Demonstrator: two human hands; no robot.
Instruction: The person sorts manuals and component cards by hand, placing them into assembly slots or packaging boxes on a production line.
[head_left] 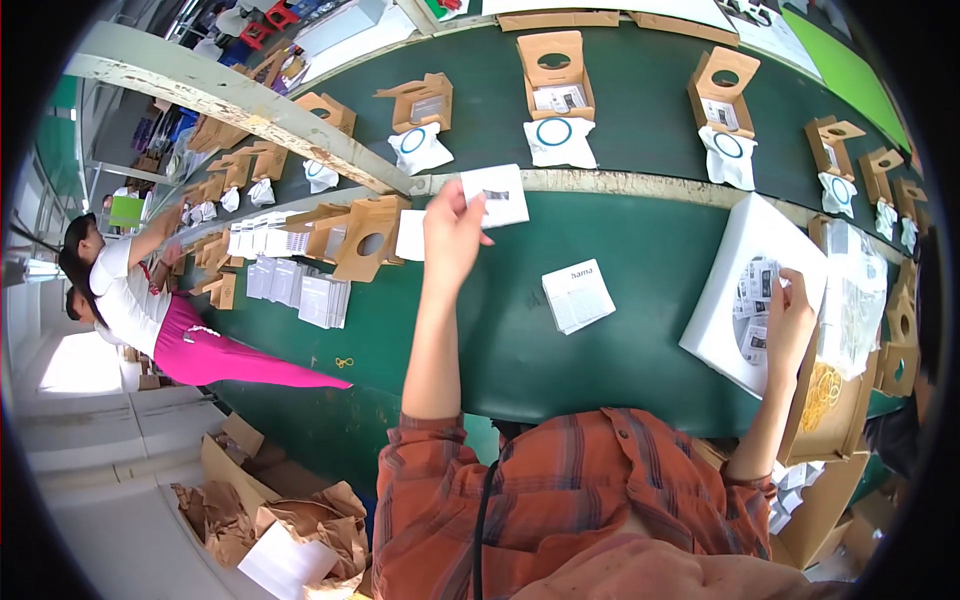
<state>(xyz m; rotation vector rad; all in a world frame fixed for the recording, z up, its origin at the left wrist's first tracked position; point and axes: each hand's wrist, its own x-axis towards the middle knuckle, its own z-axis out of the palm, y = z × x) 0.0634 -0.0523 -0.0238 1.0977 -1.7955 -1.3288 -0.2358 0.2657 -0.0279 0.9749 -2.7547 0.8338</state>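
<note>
My left hand (455,232) is closed on a white leaflet (508,188) with a small dark picture, held near the far edge of the green work table (500,330). Beside that hand lies another white sheet (410,236). On the table between my hands rests a small stack of white booklets (578,297). My right hand (790,325) reaches over a white foam block (705,320) whose opening contains small printed labels (755,300). Its fingers are pinched together at the opening's edge; a small white bit shows at the tips, too small to name.
Open brown boxes (555,75) and white pouches with blue rings (560,142) line the green belt beyond a metal rail. Stacks of booklets (322,300) lie left. At right are clear plastic bags (852,300) and yellow rubber bands (822,398). A co-worker (135,285) works at far left.
</note>
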